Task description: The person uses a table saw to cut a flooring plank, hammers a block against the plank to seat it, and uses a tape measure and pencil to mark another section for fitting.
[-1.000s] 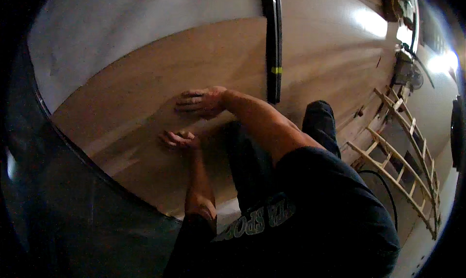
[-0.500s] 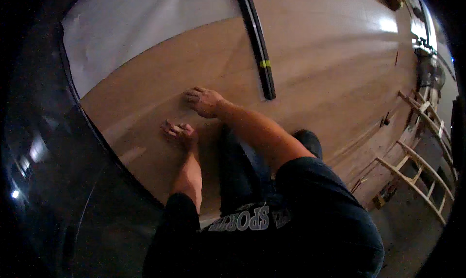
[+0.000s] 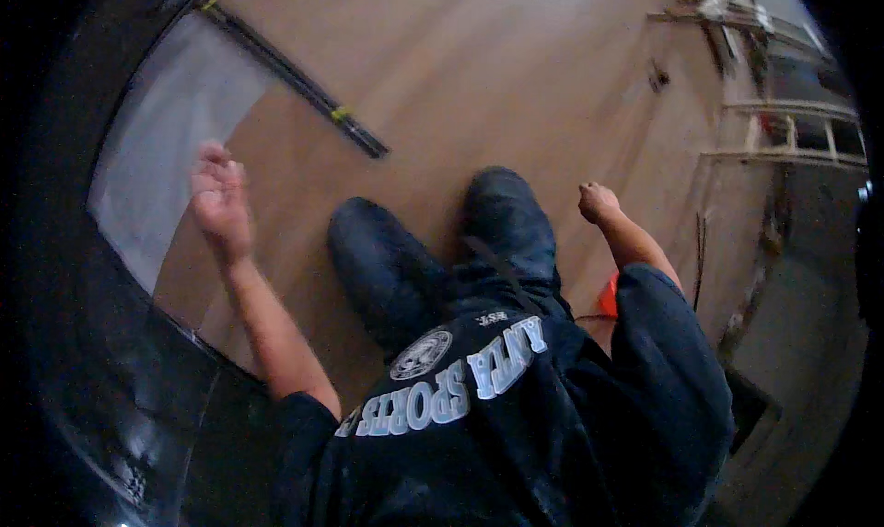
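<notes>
Two hands of mine are well apart, one out to each side of my body. My left hand (image 3: 219,191) is in view over the line where the pale grey sheet (image 3: 152,191) meets the bare brown surface (image 3: 479,76), its fingers loosely curled and the palm partly showing; I cannot tell whether it touches anything below. My right hand (image 3: 599,202) is out past my right knee, toward the surface's right edge, its fingers bunched and blurred, so I cannot tell how tightly they are folded.

The pale grey sheet covers the upper left corner of the surface, reaching the left edge. A long black bar (image 3: 290,71) with yellow bands (image 3: 342,114) slants from that corner toward the middle, its near end on the brown part, in front of my knees and touching neither hand. I kneel near the surface's lower edge in dark trousers (image 3: 506,219), knees apart, my dark shirt (image 3: 497,463) printed across the front in pale lettering.

Near the right edge a small dark thing (image 3: 657,76) lies on the brown, too blurred to make out. A ladder-like wooden frame (image 3: 783,158) stretches out along that edge, and an orange-red thing (image 3: 608,297) shows just beside my right sleeve
</notes>
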`<action>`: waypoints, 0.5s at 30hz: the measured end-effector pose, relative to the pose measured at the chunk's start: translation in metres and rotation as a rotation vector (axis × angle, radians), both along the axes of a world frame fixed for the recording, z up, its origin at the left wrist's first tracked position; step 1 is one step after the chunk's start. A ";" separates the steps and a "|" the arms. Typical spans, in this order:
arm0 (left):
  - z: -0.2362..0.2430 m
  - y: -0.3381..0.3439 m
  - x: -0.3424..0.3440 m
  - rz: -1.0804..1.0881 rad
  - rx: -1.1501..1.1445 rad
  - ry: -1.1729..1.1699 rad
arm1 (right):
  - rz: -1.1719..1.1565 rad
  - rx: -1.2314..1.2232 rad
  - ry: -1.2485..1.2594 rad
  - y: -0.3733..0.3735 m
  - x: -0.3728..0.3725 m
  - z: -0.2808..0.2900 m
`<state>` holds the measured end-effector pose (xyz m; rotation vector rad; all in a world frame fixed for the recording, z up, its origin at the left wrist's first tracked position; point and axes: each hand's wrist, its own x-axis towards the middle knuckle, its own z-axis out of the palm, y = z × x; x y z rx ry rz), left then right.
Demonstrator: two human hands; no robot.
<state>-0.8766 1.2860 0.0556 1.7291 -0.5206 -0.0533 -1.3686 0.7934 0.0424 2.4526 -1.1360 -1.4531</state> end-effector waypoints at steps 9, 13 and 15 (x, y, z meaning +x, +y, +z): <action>0.243 -0.137 -0.051 -0.853 -0.745 -0.305 | -0.573 0.159 -0.279 0.134 -0.232 -0.028; 0.238 -0.199 -0.037 -0.874 -0.665 -0.258 | -0.360 0.330 -0.410 0.252 -0.291 -0.127; 0.255 -0.197 -0.019 -0.812 -0.583 -0.270 | -0.617 0.324 -0.449 0.271 -0.271 -0.147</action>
